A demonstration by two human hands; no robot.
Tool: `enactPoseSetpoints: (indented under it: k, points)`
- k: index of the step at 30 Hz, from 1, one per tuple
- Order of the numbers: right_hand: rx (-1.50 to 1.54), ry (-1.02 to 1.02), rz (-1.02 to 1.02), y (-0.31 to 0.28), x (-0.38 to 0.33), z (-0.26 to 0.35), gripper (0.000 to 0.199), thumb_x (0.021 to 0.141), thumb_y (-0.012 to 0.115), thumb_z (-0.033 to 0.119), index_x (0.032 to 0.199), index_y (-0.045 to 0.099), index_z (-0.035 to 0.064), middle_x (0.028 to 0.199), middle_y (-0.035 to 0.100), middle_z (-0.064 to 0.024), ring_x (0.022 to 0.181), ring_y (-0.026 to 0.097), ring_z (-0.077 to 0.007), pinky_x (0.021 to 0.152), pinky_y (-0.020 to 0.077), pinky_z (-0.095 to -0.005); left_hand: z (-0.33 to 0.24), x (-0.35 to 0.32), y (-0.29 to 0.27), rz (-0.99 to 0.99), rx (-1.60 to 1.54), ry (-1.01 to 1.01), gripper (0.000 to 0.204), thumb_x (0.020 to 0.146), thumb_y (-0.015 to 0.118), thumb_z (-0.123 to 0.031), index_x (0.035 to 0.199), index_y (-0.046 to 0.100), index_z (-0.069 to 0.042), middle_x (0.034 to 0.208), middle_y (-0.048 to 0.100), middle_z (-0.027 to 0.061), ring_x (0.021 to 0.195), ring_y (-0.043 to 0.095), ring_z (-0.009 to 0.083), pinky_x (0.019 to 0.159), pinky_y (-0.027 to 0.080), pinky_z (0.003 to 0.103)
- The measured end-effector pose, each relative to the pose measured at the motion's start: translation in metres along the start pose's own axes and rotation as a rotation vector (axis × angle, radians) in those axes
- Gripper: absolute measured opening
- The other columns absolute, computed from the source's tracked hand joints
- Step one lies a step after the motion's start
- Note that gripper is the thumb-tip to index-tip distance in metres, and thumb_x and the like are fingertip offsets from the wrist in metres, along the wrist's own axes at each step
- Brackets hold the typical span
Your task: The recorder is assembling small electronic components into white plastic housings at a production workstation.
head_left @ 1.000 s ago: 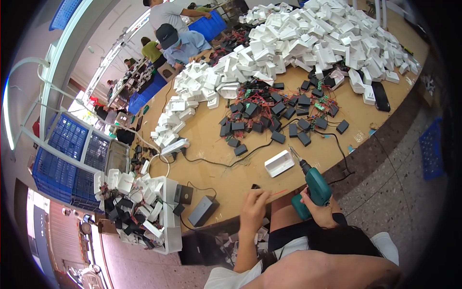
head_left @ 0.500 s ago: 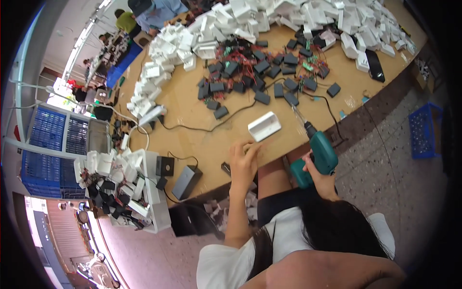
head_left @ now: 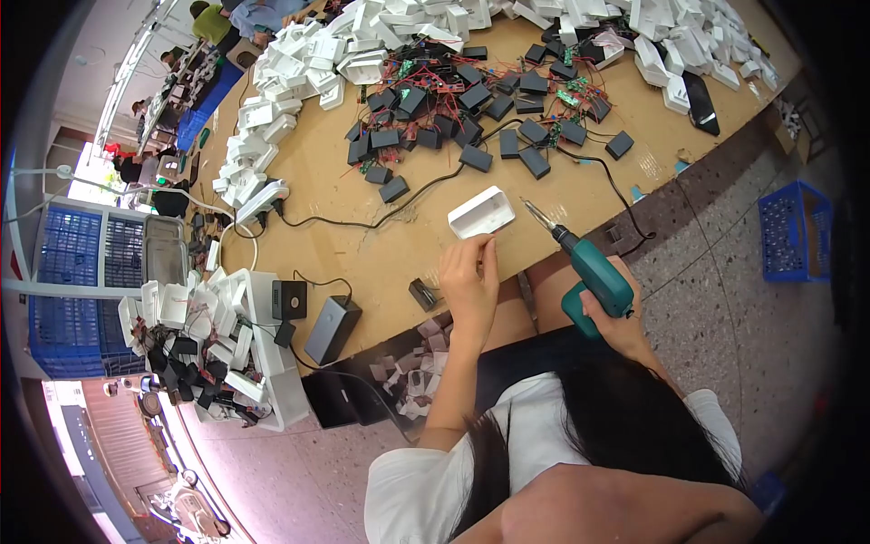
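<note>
A long white plastic housing (head_left: 471,221), hollow side up, rests near the front edge of the table. My left hand (head_left: 469,279) is at its near side, with thumb and fingers pinched together. Anything small between those fingertips is too hard to see. In my right hand (head_left: 625,319) I grip a green power screwdriver (head_left: 600,276) by its handle. Its metal bit (head_left: 538,215) points up and to the left, with the tip just right of the housing and apart from it.
Beyond lie black boxes (head_left: 473,97) with red wires and green boards, and a heap of white housings (head_left: 381,27). A black cord (head_left: 408,213) crosses the table. At left stand a dark grey box (head_left: 333,330) and a full white bin (head_left: 287,399). A phone (head_left: 700,104) lies far right.
The whole view has shifted slightly. My left hand has moved right along the housing's near side. The screwdriver tip has come closer to the housing, which stays in place.
</note>
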State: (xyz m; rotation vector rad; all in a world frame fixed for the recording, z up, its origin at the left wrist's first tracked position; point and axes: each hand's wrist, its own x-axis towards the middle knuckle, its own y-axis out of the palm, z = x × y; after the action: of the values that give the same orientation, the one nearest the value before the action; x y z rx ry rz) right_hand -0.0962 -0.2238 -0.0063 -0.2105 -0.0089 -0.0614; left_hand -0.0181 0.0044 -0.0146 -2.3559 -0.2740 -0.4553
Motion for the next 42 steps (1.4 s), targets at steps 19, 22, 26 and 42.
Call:
enactPoseSetpoints:
  k: [19,22,26,42]
  points:
    - [-0.051,-0.184,0.063,0.009,0.041,-0.031,0.040,0.087,0.083,0.017,0.115,0.065,-0.0051,0.108,0.067,-0.0181,0.092,0.068,-0.0314,0.082,0.0543,-0.0376,0.021,0.034,0.051,-0.202,0.353,0.024,0.013,0.087,0.078,-0.010,0.097,0.070,-0.007,0.121,0.064,0.0094,0.116,0.060,0.0315,0.103,0.042,0.048]
    - [-0.059,-0.181,0.056,0.018,0.048,-0.036,0.038,0.087,0.083,0.015,0.114,0.065,-0.0047,0.106,0.068,-0.0182,0.092,0.068,-0.0319,0.082,0.0545,-0.0373,0.031,0.030,0.057,-0.212,0.341,0.027,0.013,0.087,0.078,-0.010,0.098,0.070,-0.007,0.122,0.065,0.0081,0.115,0.061,0.0298,0.103,0.042,0.047]
    - [-0.021,-0.150,0.002,0.031,0.050,-0.043,0.034,0.086,0.082,0.013,0.112,0.066,-0.0038,0.105,0.068,-0.0174,0.091,0.068,-0.0318,0.081,0.0546,-0.0370,0.039,0.028,0.062,-0.240,0.355,0.035,0.013,0.088,0.078,-0.010,0.098,0.070,-0.007,0.121,0.066,0.0068,0.114,0.062,0.0283,0.103,0.042,0.047]
    - [-0.075,-0.141,0.001,0.053,0.066,-0.043,0.031,0.088,0.081,0.013,0.110,0.067,-0.0036,0.102,0.067,-0.0163,0.089,0.069,-0.0310,0.080,0.0547,-0.0367,0.057,0.031,0.061,-0.274,0.372,0.080,0.014,0.086,0.078,-0.009,0.097,0.071,-0.007,0.118,0.066,0.0056,0.115,0.064,0.0265,0.100,0.045,0.045]
